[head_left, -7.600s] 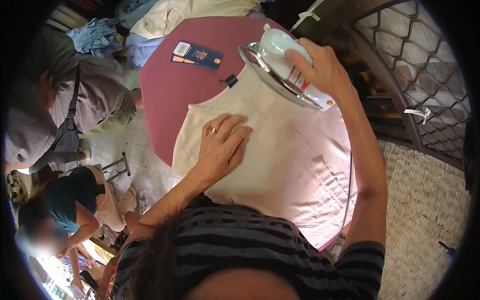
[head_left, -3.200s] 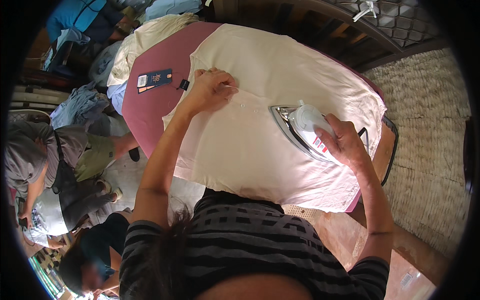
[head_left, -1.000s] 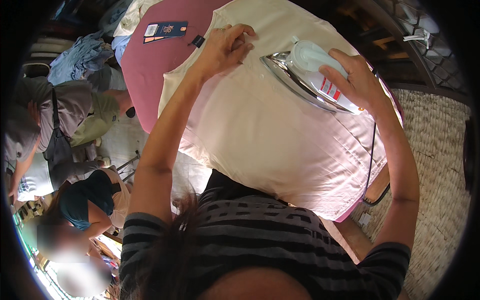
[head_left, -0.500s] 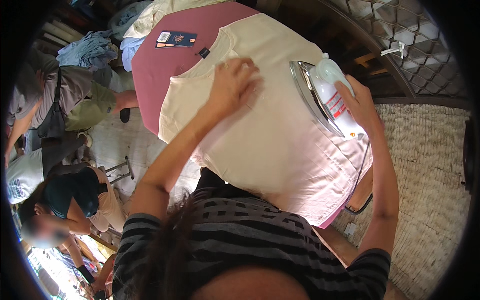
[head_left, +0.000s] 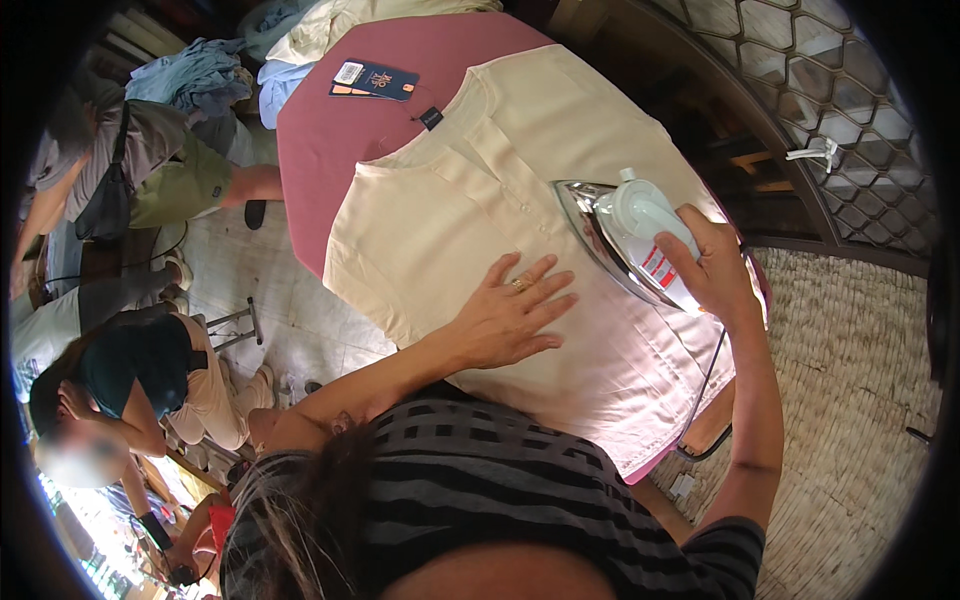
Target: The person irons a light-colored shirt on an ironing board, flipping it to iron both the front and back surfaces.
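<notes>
Left hand (head_left: pixel 508 318): palm down over the shirt (head_left: pixel 400 230), fingers spread wide, holding nothing; can't tell if it's pressing. Right hand (head_left: pixel 718 268): wrapped around the handle of the iron (head_left: pixel 640 235), sole down on the shirt, tip just beside the button strip. Cord (head_left: pixel 703 390) runs from the iron's heel across the creased lower part of the shirt. Shirt lies front up on the maroon board (head_left: pixel 315 130), neck label (head_left: pixel 431 118) at the collar, dark blue tag (head_left: pixel 385 82) on the bare board just beyond. Farther out: blue clothes (head_left: pixel 190 80) past the board's far left, two people on the left, lattice gate (head_left: pixel 840 110) upper right.
</notes>
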Demonstrator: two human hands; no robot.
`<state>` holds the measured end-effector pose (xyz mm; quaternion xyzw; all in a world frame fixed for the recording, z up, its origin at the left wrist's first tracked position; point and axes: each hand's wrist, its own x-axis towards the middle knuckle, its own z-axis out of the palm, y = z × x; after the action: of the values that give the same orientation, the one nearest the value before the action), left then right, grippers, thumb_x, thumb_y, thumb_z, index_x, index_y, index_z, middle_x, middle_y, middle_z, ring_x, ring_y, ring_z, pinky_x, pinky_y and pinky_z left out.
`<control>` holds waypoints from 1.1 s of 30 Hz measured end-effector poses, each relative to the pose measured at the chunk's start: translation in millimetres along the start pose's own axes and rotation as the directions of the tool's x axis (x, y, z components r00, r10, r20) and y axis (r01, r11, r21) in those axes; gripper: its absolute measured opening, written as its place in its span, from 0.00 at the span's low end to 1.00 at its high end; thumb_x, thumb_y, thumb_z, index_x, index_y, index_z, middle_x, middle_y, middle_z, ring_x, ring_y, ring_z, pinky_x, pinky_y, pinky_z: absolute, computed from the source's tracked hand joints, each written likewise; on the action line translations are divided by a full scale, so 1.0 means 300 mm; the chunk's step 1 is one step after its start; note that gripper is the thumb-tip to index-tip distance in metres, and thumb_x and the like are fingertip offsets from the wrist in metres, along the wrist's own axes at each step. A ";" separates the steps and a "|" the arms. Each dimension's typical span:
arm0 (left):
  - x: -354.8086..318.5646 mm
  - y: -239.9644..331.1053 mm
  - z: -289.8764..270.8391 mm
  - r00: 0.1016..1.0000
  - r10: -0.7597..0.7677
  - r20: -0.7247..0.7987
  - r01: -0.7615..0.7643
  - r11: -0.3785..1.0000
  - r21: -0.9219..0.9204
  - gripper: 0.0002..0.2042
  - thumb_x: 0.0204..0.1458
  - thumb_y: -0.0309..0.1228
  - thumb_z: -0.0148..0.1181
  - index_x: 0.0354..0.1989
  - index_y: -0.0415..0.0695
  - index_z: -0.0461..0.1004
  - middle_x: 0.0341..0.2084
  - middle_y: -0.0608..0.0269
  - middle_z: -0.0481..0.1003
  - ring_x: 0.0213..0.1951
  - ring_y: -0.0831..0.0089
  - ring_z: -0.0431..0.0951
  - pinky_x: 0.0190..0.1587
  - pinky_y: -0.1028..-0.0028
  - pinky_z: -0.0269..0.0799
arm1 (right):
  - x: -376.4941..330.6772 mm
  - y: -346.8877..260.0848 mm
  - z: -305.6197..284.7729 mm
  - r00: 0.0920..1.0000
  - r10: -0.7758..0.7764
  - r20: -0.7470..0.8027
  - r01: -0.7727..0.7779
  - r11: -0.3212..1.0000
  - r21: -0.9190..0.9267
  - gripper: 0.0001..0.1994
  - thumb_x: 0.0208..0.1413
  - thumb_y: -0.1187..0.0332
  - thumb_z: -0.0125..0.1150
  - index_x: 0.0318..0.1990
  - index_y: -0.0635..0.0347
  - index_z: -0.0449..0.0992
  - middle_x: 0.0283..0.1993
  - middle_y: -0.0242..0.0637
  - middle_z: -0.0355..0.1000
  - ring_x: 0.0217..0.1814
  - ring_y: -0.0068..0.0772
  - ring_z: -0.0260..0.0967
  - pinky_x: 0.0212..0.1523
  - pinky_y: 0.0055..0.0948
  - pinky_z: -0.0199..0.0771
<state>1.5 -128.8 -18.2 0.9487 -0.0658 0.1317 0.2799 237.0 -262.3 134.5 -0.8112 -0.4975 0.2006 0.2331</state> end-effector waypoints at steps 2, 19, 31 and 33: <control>-0.020 -0.053 -0.050 0.992 -0.066 -0.112 0.074 0.995 0.065 0.26 0.54 0.50 0.61 0.59 0.52 0.71 0.65 0.61 0.64 0.70 0.58 0.57 0.65 0.46 0.52 | 0.043 -0.020 0.003 0.998 -0.012 0.057 0.013 1.000 -0.026 0.14 0.60 0.60 0.62 0.35 0.64 0.72 0.23 0.47 0.73 0.23 0.45 0.72 0.27 0.35 0.69; -0.108 -0.351 -0.279 0.873 -0.472 -0.122 0.482 0.797 0.363 0.34 0.59 0.58 0.48 0.71 0.56 0.58 0.74 0.59 0.48 0.74 0.55 0.43 0.71 0.49 0.32 | 0.131 -0.035 0.047 0.992 -0.021 0.128 0.026 0.999 -0.035 0.12 0.57 0.63 0.64 0.34 0.63 0.70 0.25 0.49 0.75 0.28 0.55 0.75 0.29 0.39 0.72; -0.103 -0.344 -0.289 0.881 -0.450 -0.145 0.473 0.831 0.293 0.35 0.58 0.53 0.52 0.69 0.46 0.59 0.73 0.55 0.51 0.74 0.55 0.46 0.71 0.50 0.33 | 0.166 -0.062 0.070 0.995 0.038 0.090 -0.034 0.998 -0.049 0.13 0.55 0.63 0.66 0.35 0.62 0.70 0.26 0.49 0.74 0.28 0.55 0.74 0.29 0.38 0.71; -0.103 -0.340 -0.297 0.886 -0.437 -0.154 0.463 0.841 0.280 0.34 0.58 0.52 0.53 0.69 0.46 0.60 0.72 0.56 0.51 0.74 0.55 0.46 0.71 0.51 0.33 | 0.170 -0.052 0.077 0.997 0.011 0.081 -0.006 0.998 -0.066 0.12 0.56 0.63 0.64 0.35 0.63 0.71 0.24 0.49 0.74 0.25 0.52 0.73 0.27 0.36 0.70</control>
<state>-26.9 6.6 -7.5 0.9629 0.1921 0.1108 0.1538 234.6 -206.1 120.1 -0.8117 -0.5094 0.2176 0.1849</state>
